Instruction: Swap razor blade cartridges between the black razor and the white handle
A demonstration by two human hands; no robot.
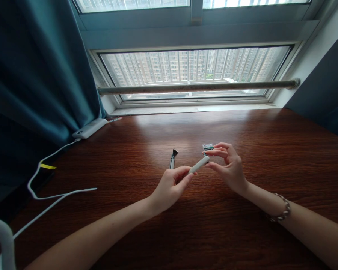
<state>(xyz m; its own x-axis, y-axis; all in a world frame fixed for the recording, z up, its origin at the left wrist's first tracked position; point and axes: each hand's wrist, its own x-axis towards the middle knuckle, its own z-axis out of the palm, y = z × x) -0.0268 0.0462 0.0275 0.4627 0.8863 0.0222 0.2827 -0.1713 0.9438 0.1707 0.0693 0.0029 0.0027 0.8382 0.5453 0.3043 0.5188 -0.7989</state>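
Observation:
My left hand (167, 187) is closed around a slim white handle (199, 165) with a rounded end, which points up and to the right. Thumb and index finger of my right hand (228, 163) are bent around that end, on either side of it. A small piece shows there between the fingertips, too small to make out. Just beyond the right fingers lies a small clear packet (207, 146) with something green in it. A grey stick with a black, jagged tip (173, 157) lies behind my left hand, its lower part hidden.
The brown wooden tabletop (124, 157) runs back to a window with a metal rail (197, 87). At the left, a white power strip (90, 128) and a white cable (56, 202) lie near the blue curtain (45, 67). A curved white tube (2, 232) stands at the lower left.

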